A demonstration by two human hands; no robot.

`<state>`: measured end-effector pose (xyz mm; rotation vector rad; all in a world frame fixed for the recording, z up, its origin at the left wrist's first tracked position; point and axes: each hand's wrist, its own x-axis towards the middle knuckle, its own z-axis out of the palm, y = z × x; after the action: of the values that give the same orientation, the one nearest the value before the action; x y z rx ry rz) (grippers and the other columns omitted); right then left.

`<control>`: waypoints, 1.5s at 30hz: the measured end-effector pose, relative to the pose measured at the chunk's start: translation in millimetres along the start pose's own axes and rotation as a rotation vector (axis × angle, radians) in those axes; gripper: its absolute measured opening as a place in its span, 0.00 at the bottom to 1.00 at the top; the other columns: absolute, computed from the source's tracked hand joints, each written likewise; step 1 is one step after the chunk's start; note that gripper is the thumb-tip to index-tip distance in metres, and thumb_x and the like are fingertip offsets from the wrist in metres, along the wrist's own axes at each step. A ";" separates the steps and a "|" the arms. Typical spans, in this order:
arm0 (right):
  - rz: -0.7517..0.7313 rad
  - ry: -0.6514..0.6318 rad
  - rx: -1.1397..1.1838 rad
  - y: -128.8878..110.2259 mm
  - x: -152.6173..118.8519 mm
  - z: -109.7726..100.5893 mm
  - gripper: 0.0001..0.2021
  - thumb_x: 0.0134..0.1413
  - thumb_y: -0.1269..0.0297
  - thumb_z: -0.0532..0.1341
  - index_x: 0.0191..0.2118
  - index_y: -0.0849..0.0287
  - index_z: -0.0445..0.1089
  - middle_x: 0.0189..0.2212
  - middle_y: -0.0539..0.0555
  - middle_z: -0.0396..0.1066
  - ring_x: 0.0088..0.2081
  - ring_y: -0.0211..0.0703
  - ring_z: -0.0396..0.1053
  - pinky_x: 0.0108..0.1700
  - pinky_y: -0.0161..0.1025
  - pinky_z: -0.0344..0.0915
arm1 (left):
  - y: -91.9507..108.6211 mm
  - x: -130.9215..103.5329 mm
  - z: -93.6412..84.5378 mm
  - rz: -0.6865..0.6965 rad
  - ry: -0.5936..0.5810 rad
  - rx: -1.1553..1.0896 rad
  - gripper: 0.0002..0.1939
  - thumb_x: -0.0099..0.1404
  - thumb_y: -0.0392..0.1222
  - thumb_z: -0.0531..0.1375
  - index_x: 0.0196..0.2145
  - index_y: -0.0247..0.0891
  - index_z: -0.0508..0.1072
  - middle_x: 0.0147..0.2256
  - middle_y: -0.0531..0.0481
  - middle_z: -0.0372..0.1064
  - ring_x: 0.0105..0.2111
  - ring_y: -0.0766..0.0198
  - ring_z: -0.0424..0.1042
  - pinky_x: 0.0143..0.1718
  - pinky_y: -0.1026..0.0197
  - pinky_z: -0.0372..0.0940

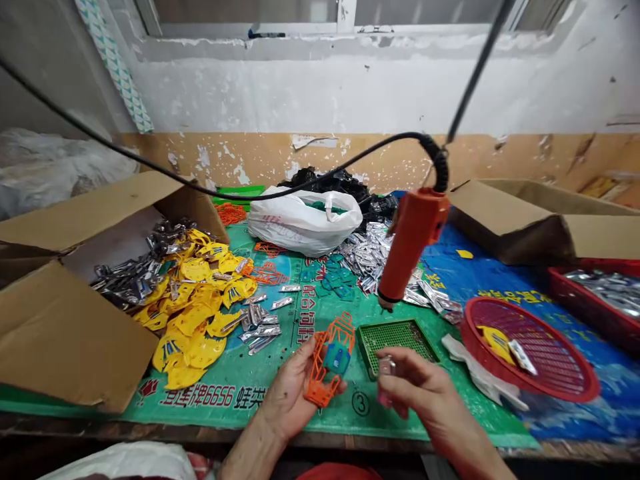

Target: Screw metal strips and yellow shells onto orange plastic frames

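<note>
My left hand is closed around an orange plastic lattice frame, held tilted over the front of the table. A teal plastic piece sits against the middle of that frame. My right hand pinches a small shiny piece between thumb and fingers; its exact kind is too blurred to tell. Just behind the right hand lies a shallow green tray with a gridded floor. Above the tray hangs an orange-red electric screwdriver, tip down, touched by neither hand.
Yellow plastic parts and metal clips spill from an open cardboard box at left. A white bag and heaped metal strips lie behind. A red basket stands right. A black cable crosses overhead.
</note>
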<state>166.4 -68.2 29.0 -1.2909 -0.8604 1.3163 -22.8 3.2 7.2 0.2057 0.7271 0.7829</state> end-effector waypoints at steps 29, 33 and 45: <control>-0.041 -0.128 0.224 1.1 20.6 32.0 0.12 0.48 0.56 0.67 0.30 0.60 0.69 0.22 0.47 0.67 0.21 0.32 0.66 0.25 0.34 0.69 | -3.3 0.5 12.9 0.441 0.128 0.631 0.20 0.54 0.53 0.66 0.38 0.36 0.75 0.24 0.55 0.70 0.24 0.68 0.67 0.27 0.67 0.62; -0.064 -0.191 0.209 2.0 21.1 36.6 0.11 0.49 0.56 0.66 0.29 0.61 0.73 0.27 0.48 0.66 0.23 0.31 0.66 0.25 0.32 0.69 | -4.7 -4.4 13.3 0.474 0.063 0.910 0.19 0.64 0.54 0.57 0.41 0.37 0.75 0.31 0.51 0.72 0.31 0.65 0.68 0.34 0.65 0.63; -0.198 -0.090 0.225 16.6 23.5 39.8 0.05 0.45 0.64 0.69 0.30 0.56 0.76 0.28 0.48 0.67 0.24 0.35 0.70 0.28 0.33 0.69 | -5.5 -16.5 19.1 0.853 -0.175 1.287 0.16 0.70 0.43 0.49 0.42 0.35 0.75 0.35 0.45 0.73 0.37 0.62 0.72 0.39 0.63 0.65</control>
<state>127.8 -41.8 14.3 -0.9530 -0.8533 1.2803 -15.0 -10.6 27.6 1.8136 0.8891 0.9606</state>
